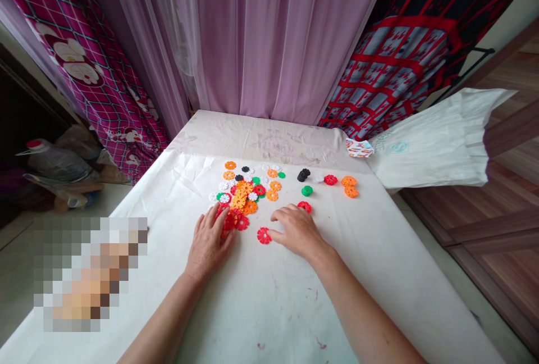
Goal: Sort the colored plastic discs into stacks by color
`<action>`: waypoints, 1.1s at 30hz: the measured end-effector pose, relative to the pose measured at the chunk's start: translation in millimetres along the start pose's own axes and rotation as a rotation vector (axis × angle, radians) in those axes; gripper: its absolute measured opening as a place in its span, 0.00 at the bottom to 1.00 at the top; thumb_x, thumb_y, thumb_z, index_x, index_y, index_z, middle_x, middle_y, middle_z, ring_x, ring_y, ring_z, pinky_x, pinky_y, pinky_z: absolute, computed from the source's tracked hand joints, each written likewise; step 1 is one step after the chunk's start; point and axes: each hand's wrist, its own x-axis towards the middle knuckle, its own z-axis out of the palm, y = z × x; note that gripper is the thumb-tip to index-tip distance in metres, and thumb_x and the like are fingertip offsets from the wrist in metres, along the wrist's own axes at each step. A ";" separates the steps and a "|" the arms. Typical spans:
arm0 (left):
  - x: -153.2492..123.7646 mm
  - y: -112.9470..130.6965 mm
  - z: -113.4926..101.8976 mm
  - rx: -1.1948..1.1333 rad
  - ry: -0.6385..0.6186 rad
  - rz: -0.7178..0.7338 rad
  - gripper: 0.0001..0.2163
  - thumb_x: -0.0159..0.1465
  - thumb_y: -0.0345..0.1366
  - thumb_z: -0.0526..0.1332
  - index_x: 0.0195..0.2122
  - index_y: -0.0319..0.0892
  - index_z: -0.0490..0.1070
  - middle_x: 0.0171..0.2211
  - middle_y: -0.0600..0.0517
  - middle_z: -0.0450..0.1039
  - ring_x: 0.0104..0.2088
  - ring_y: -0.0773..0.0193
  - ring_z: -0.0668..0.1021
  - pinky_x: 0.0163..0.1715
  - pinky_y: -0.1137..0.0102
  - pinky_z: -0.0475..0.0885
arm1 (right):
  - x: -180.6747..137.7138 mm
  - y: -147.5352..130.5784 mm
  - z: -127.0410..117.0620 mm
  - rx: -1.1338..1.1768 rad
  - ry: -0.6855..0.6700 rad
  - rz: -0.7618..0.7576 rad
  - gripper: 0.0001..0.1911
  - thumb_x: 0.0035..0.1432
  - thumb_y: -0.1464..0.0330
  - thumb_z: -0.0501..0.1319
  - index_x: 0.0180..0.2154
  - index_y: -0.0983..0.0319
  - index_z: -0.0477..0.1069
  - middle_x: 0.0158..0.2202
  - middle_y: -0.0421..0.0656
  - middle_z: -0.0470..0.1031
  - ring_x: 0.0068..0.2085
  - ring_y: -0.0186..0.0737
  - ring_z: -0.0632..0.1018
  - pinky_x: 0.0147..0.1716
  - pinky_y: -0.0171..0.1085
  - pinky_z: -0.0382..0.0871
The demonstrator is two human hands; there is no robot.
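My left hand (211,243) rests at the near left edge of a mixed pile of notched plastic discs, its fingers apart over several red discs (242,222). Orange discs (238,200) lie on top in the middle of the pile. Across from it, my right hand (298,232) hovers low with thumb and fingers parted. A single red disc (264,235) lies flat by the right thumb; whether they touch I cannot tell. Just beyond the right knuckles is another red disc (304,206), partly covered by the hand.
Separate small groups lie to the right: black discs (304,174), green discs (307,190), red discs (330,180) and orange discs (350,186). White discs (225,198) sit among the pile. A white bag (438,142) stands at the table's right edge. Curtains (269,38) hang behind the white-covered table (269,308).
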 end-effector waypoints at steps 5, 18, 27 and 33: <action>-0.1 -0.5 -0.1 -0.002 0.002 0.003 0.24 0.66 0.42 0.54 0.63 0.44 0.59 0.66 0.40 0.56 0.65 0.49 0.63 0.62 0.49 0.59 | 0.3 -34.6 2.8 -0.133 -0.143 -0.111 0.12 0.54 0.62 0.64 0.39 0.62 0.74 0.40 0.49 0.77 0.46 0.48 0.72 0.45 0.43 0.59; -0.7 -3.0 2.9 -0.016 0.028 0.003 0.25 0.65 0.41 0.55 0.63 0.46 0.60 0.66 0.41 0.57 0.64 0.49 0.63 0.61 0.49 0.60 | 2.0 -34.6 16.9 -0.037 -0.081 -0.076 0.14 0.56 0.71 0.59 0.46 0.62 0.71 0.45 0.48 0.74 0.44 0.44 0.75 0.42 0.38 0.64; -1.0 -2.2 1.9 -0.012 0.044 0.021 0.23 0.67 0.43 0.52 0.63 0.45 0.60 0.65 0.39 0.58 0.64 0.50 0.63 0.61 0.48 0.59 | 22.9 55.8 4.8 0.983 0.154 0.353 0.06 0.50 0.65 0.62 0.31 0.61 0.71 0.24 0.36 0.70 0.25 0.31 0.69 0.27 0.32 0.64; -0.6 -2.6 1.8 -0.011 0.037 0.024 0.23 0.66 0.42 0.52 0.62 0.45 0.60 0.65 0.40 0.58 0.64 0.50 0.64 0.61 0.48 0.59 | 11.0 112.0 6.3 1.282 0.267 0.662 0.16 0.37 0.62 0.69 0.29 0.62 0.71 0.21 0.35 0.65 0.22 0.28 0.64 0.19 0.28 0.52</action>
